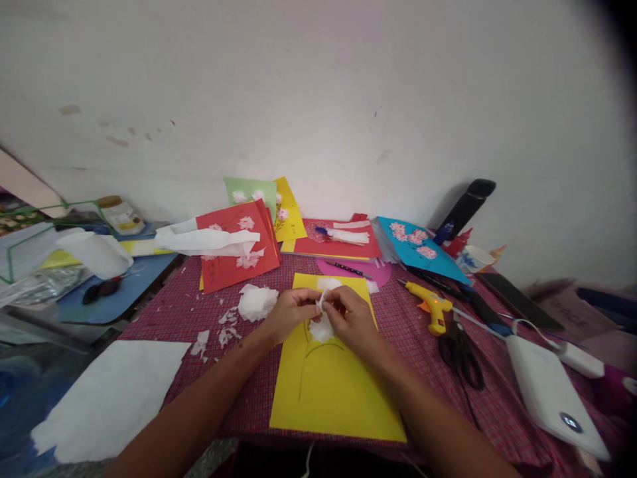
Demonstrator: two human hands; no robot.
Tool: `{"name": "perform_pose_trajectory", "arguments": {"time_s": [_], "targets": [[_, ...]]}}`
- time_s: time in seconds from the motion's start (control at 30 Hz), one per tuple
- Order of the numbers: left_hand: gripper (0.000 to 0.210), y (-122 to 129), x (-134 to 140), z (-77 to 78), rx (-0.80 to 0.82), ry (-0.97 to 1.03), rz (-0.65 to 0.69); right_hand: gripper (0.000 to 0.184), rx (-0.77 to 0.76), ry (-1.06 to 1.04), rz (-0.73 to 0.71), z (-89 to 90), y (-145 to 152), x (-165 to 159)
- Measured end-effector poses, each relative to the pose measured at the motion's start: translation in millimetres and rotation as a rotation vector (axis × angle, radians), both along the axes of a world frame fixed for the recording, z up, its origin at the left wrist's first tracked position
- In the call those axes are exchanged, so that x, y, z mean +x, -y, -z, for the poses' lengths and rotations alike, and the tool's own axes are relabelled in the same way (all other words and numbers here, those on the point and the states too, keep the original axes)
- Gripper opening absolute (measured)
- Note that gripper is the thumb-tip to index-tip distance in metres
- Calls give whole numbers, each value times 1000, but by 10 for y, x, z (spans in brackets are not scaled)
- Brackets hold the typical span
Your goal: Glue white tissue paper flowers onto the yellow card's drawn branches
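Note:
Over a sheet of yellow paper [338, 398] marked with dark curved lines, my two hands meet and pinch a piece of white tissue paper [322, 328]. The fingertips of my left hand [293, 312] are closed on its left side. My right hand [352, 318] grips it from the right, fingers bent and partly hiding it. More white tissue shows just above and below the fingers. Left of the yellow paper lies a crumpled clump of tissue [257, 303], with torn scraps [229, 336] beside it.
A yellow glue gun [430, 306], black scissors [460, 353] and a white power bank [552, 392] lie to the right. Red paper [233, 272] and blue paper [423, 249] with tissue flowers stand behind. White sheets [114, 398] rest at the lower left.

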State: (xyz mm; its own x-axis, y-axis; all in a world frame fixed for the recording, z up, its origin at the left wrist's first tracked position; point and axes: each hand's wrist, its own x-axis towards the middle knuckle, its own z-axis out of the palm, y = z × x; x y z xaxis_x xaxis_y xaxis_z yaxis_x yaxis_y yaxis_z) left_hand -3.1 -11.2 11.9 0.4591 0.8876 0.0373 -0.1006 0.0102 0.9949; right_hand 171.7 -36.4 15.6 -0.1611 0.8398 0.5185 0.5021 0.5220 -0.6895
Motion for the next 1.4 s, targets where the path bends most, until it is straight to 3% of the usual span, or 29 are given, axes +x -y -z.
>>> {"name": "perform_pose_trajectory", "arguments": {"time_s": [0.17, 0.47, 0.8, 1.2, 1.4], "targets": [[22, 5, 10, 22, -24, 1, -31, 4, -22, -20, 48, 57, -18, 8], [33, -21, 52, 89, -201, 82, -114, 7, -21, 3, 74, 57, -24, 11], [29, -5, 52, 30, -172, 61, -75, 12, -61, -11, 76, 46, -33, 12], [28, -29, 42, 45, -203, 79, -112, 18, -405, -503, -15, 76, -113, 30], [26, -27, 36, 55, -201, 48, -101, 25, -541, -494, -96, 31, -120, 49]]}}
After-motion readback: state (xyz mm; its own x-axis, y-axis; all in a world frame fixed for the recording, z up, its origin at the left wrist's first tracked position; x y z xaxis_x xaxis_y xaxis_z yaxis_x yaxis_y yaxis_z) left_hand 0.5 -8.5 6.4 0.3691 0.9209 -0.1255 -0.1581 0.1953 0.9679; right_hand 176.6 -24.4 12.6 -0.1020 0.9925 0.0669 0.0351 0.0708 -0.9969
